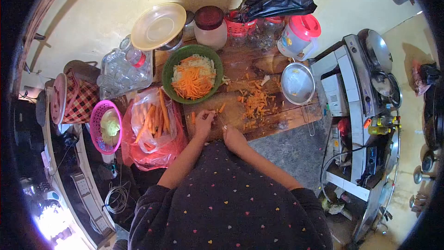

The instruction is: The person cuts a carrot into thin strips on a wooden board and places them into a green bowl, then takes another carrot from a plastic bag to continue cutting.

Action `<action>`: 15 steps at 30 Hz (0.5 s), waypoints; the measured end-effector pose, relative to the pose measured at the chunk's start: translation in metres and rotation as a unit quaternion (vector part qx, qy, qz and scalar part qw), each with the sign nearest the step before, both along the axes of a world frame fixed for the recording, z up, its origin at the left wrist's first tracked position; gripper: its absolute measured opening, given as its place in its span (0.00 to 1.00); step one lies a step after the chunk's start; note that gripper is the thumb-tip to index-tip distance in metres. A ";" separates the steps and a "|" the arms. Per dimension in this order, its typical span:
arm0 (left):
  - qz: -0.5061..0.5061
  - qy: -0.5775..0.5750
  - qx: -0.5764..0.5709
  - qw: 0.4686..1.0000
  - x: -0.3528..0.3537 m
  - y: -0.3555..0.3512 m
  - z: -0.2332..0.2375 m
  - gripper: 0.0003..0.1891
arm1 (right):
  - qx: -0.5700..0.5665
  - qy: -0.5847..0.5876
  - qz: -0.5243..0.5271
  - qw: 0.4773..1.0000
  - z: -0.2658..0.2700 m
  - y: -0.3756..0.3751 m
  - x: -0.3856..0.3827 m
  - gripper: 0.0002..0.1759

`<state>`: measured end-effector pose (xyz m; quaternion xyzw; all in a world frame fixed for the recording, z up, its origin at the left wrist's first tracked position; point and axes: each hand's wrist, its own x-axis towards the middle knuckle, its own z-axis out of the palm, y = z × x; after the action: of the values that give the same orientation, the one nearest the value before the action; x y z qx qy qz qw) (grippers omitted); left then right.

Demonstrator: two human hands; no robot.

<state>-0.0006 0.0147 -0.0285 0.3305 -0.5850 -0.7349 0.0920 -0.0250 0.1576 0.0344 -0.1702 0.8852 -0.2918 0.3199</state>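
Note:
My left hand (203,123) rests on the wooden cutting board (236,111), its fingers pinched on a small piece of carrot (212,114). My right hand (233,138) is closed around a knife (222,121) whose thin blade points toward the left hand. A pile of cut carrot strips (257,102) lies on the board to the right. Behind the board stands a green bowl (193,73) filled with shredded carrot and something pale.
Whole carrots in a clear bag (151,121) lie on a red bag at left, beside a pink basket (105,127). A steel strainer (298,83), a lidded jug (300,34), jars and a pale plate (158,26) line the back. A stove (370,74) stands right.

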 end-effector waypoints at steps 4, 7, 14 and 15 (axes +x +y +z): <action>0.017 0.038 0.043 0.998 0.001 0.000 -0.013 0.06 | 0.011 -0.007 -0.002 1.000 -0.009 0.000 -0.001 0.19; 0.016 0.040 0.038 0.998 0.000 0.002 -0.009 0.05 | 0.007 0.010 -0.001 1.000 -0.025 0.004 0.002 0.19; 0.004 0.009 0.067 0.998 0.001 -0.001 -0.004 0.05 | 0.026 -0.017 0.023 0.999 -0.020 0.032 0.008 0.17; 0.005 0.006 0.070 0.998 0.002 -0.001 -0.005 0.05 | 0.031 -0.008 0.026 0.999 -0.017 0.035 0.009 0.17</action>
<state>0.0010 0.0140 -0.0330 0.3346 -0.5301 -0.7754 0.0761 -0.0162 0.1925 0.0172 -0.1808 0.8864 -0.2574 0.3396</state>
